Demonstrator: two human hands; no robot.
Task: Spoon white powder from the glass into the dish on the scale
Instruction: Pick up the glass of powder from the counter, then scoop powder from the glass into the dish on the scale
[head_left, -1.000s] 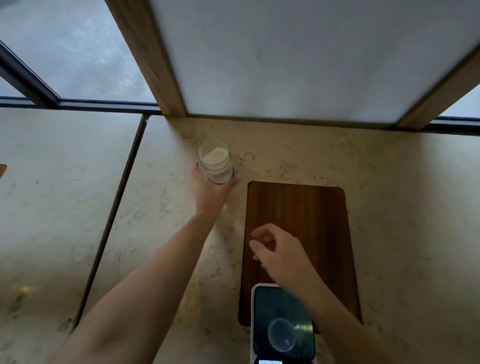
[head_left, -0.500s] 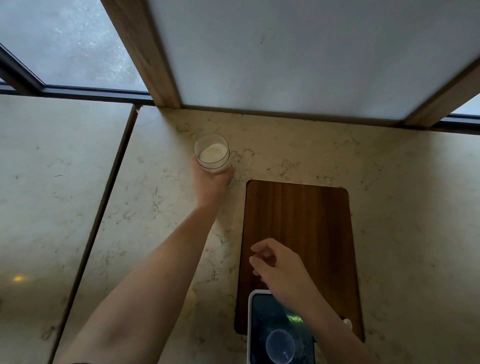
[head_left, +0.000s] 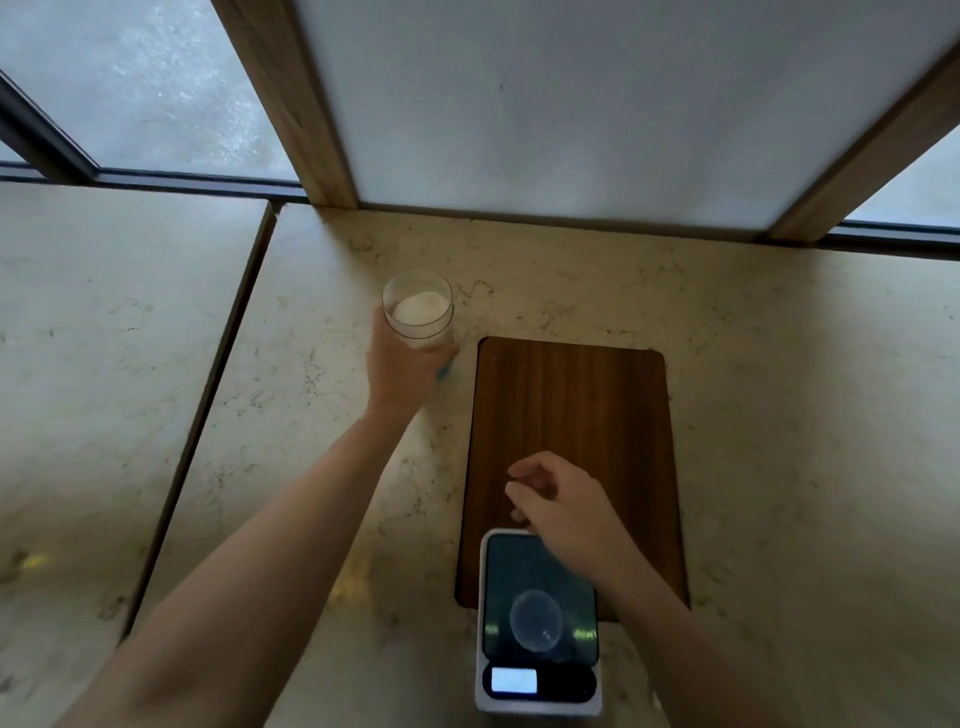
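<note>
My left hand (head_left: 402, 371) wrapped round glass (head_left: 418, 310) of white powder (head_left: 420, 306), upper middle of frame, on marble worktop (head_left: 779, 395) just left of wooden board (head_left: 571, 441). My right hand (head_left: 563, 506) over board, fingers loosely curled, nothing visible in its grip. Scale (head_left: 539, 623) at bottom centre, clear dish (head_left: 536, 620) on its dark plate, display lit.

Clear glass (head_left: 418, 312), matt wooden board (head_left: 571, 415), seemingly polished marble counter (head_left: 779, 415)
</note>
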